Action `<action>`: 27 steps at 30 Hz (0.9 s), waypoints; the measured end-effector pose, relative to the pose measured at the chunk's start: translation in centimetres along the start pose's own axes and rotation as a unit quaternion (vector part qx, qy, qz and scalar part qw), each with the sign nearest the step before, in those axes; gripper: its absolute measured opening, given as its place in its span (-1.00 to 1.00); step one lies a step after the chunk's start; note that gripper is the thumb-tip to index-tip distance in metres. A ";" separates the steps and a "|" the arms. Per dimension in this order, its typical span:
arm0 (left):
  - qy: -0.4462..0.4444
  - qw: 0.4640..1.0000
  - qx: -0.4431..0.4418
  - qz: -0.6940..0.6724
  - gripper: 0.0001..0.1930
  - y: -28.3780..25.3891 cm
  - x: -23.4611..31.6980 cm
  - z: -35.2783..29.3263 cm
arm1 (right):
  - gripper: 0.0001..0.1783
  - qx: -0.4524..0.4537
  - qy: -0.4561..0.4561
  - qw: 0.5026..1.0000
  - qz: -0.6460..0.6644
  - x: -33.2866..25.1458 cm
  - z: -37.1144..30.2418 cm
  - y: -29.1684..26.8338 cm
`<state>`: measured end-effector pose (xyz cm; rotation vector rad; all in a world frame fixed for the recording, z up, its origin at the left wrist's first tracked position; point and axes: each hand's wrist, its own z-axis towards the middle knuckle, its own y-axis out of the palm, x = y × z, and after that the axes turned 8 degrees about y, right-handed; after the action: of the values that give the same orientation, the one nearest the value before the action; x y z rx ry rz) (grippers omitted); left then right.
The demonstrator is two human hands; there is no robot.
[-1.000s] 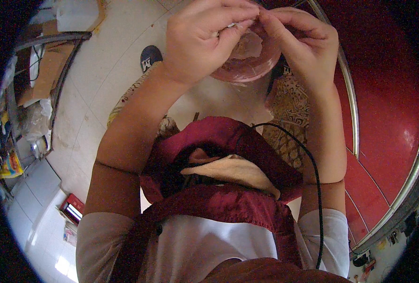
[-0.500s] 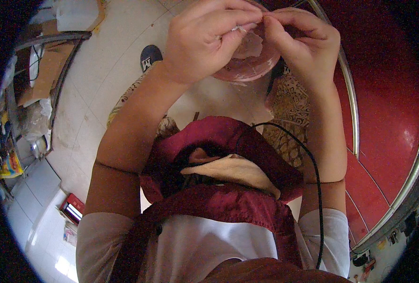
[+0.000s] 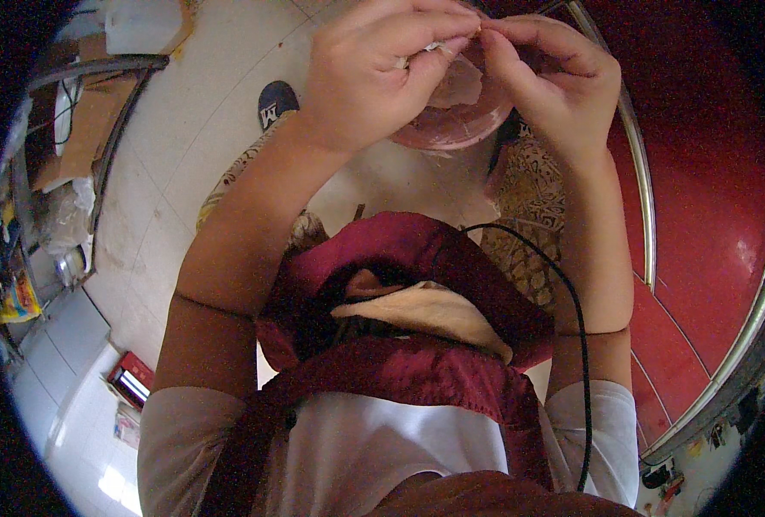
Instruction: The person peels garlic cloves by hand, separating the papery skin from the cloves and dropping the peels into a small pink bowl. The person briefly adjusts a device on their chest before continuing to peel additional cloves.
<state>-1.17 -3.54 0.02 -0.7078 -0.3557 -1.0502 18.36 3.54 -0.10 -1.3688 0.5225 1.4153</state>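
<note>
Since the earlier frame, the right hand [image 3: 559, 82] has been shifted slightly rightward. White scraps [image 3: 434, 46] are clasped in the left hand [image 3: 374, 73], long axis indiscernible, left of the right's pinched fingertips, whose contents cannot be told. Beneath, the pink bowl's [image 3: 451, 138] near edge is exposed.

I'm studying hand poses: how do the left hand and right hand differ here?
The left hand has whitish bits showing by its thumb; the right hand shows none. In this view, the left hand hides the left side of the pink bowl, the right hand its right edge. Both hands have thumb and fingers pinched.
</note>
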 end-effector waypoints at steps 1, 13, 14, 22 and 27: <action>0.000 1.000 0.000 0.004 -0.86 -0.2 -0.7 0.1 | -0.85 0.006 -0.012 1.000 -0.008 0.4 0.6 0.4; -0.037 0.997 0.036 -0.059 -0.85 0.6 -1.0 -0.5 | -0.89 0.046 0.010 0.995 -0.091 -0.9 0.5 1.0; -0.043 0.996 0.037 -0.066 -0.85 0.6 -0.9 -0.4 | -0.89 0.050 0.048 0.995 -0.069 -1.1 0.3 1.2; -0.206 0.925 0.088 -0.307 -0.82 1.4 -1.2 -1.2 | -0.95 0.054 0.062 0.995 0.052 -2.2 0.6 1.6; -0.243 0.894 0.123 -0.356 -0.81 1.5 -1.4 -1.1 | -0.95 0.055 0.051 0.996 0.052 -2.1 0.5 1.5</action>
<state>-0.59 -2.97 -2.12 -0.6104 -1.2336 -1.4727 16.42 2.64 1.42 -1.3465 0.7358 1.3840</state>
